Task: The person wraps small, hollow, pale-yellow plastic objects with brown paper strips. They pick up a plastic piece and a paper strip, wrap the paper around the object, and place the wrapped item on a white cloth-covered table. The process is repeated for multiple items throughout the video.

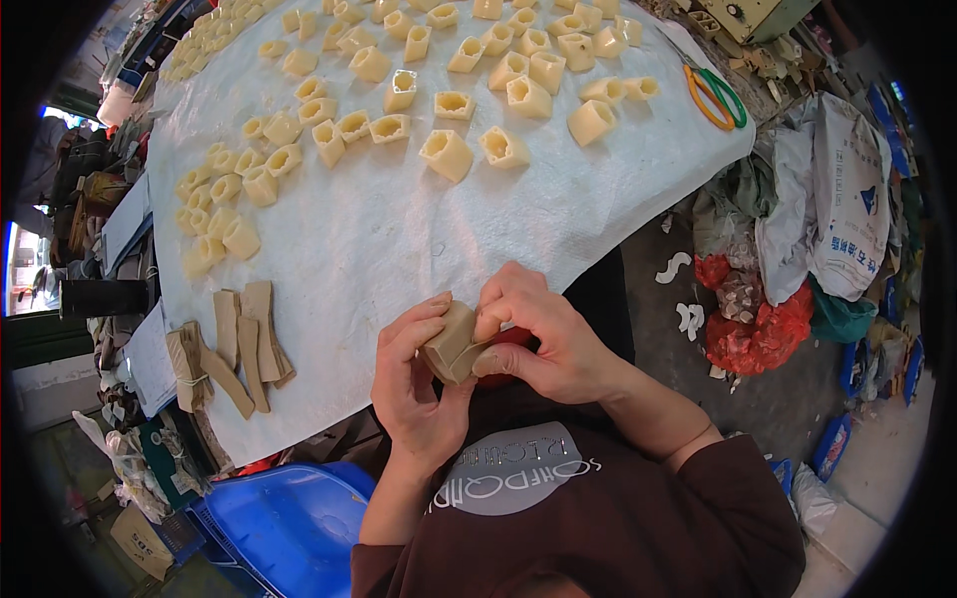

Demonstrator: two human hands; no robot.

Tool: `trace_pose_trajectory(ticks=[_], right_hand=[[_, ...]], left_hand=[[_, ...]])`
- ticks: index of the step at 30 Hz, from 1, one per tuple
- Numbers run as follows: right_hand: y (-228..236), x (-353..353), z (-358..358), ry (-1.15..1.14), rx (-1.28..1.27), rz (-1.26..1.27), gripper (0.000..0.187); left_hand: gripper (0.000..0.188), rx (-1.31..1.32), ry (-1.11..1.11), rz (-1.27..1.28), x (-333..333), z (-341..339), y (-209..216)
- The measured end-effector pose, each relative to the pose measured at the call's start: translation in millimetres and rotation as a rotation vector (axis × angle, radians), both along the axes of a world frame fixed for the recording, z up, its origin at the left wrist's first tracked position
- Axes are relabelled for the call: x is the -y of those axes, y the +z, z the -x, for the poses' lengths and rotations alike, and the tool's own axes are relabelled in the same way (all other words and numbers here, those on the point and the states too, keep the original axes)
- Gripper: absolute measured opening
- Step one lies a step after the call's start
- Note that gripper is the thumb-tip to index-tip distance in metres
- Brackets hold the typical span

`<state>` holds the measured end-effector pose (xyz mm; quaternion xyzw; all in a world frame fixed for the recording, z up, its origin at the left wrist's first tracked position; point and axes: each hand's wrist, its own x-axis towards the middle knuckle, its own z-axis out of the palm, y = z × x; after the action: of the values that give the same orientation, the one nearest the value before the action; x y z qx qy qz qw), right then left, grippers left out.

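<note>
Close to my body, at the near edge of the white-covered table, my left hand [411, 384] is closed round a small tan angular block [455, 331]. The block looks wrapped in a flat tan band. My right hand [533, 324] pinches at the block's right side, thumb and index finger on a thin tan strip [467, 357] that lies against it; the fingertips partly cover the strip's end. To the left on the table lie several loose tan strips [255, 344], beside a tied bundle of such strips [183, 367].
Many pale yellow hollow blocks [446, 155] are spread over the far half of the white sheet [339, 289]. Scissors with orange and green handles [714, 100] lie at the far right. A blue plastic tub [289, 523] stands at lower left; red bags [763, 334] sit on the floor at right.
</note>
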<state>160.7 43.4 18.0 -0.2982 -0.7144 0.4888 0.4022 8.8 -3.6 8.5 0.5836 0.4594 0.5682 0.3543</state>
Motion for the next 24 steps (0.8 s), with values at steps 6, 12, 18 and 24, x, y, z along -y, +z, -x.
trace_pose_trajectory(ticks=[6,12,18,24], right_hand=[[-2,3,3,-0.054,-0.003,-0.112,0.017],[-7,11,9,-0.158,-0.106,0.054,0.016],[-16,9,9,-0.006,-0.374,0.389,0.02],[-17,2,5,0.094,-0.511,0.745,0.029]], left_hand=[[0.047,-0.079,-0.011,0.057,1,2,0],[0.047,-0.075,-0.001,0.101,2,0,2],[0.044,-0.175,0.023,-0.04,4,-1,4],[0.044,-0.086,0.014,-0.084,3,-2,-4]])
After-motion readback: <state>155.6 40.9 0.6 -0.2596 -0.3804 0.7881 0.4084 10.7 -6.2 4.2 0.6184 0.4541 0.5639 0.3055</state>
